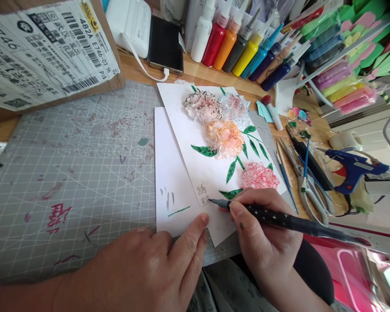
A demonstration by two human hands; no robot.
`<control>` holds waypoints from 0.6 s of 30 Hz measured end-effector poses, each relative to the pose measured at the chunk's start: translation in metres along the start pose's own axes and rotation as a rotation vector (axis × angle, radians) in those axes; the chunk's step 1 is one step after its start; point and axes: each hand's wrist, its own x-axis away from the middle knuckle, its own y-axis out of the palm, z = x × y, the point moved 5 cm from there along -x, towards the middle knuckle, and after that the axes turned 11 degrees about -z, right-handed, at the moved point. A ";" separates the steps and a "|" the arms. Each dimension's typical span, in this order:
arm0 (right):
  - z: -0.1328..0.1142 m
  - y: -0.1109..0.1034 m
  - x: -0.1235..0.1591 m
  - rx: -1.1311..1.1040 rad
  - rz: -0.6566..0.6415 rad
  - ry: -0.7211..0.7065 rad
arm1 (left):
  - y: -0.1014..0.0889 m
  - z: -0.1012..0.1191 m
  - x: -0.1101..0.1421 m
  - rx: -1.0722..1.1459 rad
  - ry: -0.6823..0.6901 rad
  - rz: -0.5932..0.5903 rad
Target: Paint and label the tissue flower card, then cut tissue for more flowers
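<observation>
My right hand is closed around a black brush pen with small white star marks. The pen's dark tip meets the white card beside grey handwritten characters near its lower left corner. On that card are ruffled paper flowers: a pink-red flower, an orange flower, a blackish-pink one and a bluish one, with painted green leaves. Beneath lies a second white sheet with grey and green strokes. My left hand rests with extended fingers on the paper's lower edge, holding nothing.
A grey cutting mat lies under the papers. A cardboard box stands back left, beside a phone on a cable. Several paint bottles line the back. Scissors and a blue glue gun lie on the right.
</observation>
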 end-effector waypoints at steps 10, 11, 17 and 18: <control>0.005 -0.002 0.004 -0.050 0.048 0.021 | 0.006 0.002 0.006 -0.012 -0.006 -0.017; 0.007 -0.002 0.004 -0.082 0.054 0.032 | 0.006 0.002 0.006 -0.013 -0.005 -0.021; 0.009 0.003 0.005 -0.144 0.012 0.057 | 0.006 0.001 0.004 0.017 -0.006 0.002; 0.008 0.004 0.005 -0.141 0.008 0.053 | 0.006 0.000 0.003 0.027 -0.012 0.001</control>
